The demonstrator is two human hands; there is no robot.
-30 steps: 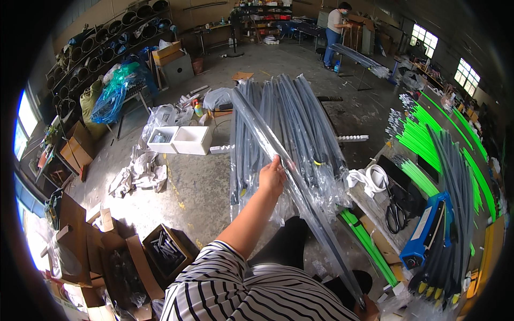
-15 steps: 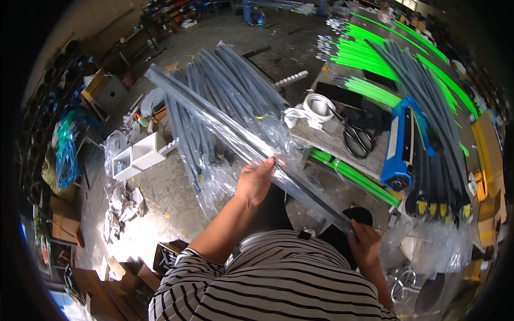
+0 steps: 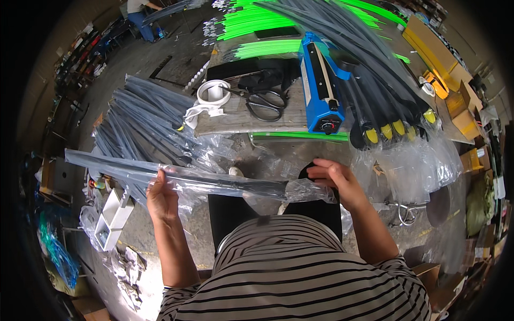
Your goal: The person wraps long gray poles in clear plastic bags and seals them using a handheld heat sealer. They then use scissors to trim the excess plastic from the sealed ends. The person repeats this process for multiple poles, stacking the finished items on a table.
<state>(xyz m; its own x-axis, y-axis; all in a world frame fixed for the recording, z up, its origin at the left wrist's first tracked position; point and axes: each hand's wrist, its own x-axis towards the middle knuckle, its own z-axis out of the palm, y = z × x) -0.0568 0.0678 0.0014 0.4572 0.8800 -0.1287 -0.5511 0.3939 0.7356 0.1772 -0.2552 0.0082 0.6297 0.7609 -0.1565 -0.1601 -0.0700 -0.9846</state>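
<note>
Plastic blurs what we hold: inside the long clear sleeve lies a dark rod whose detail we cannot make out. The sleeve stretches level across our lap, just below the workbench. Our left hand curls around its middle from beneath; our right hand pinches the crumpled bag end, fingers bent.

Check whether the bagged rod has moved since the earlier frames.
Yes. The bagged rod now lies level across the lap, nearer the blue sealer, in the left hand and right hand; earlier it slanted over the floor.
</note>
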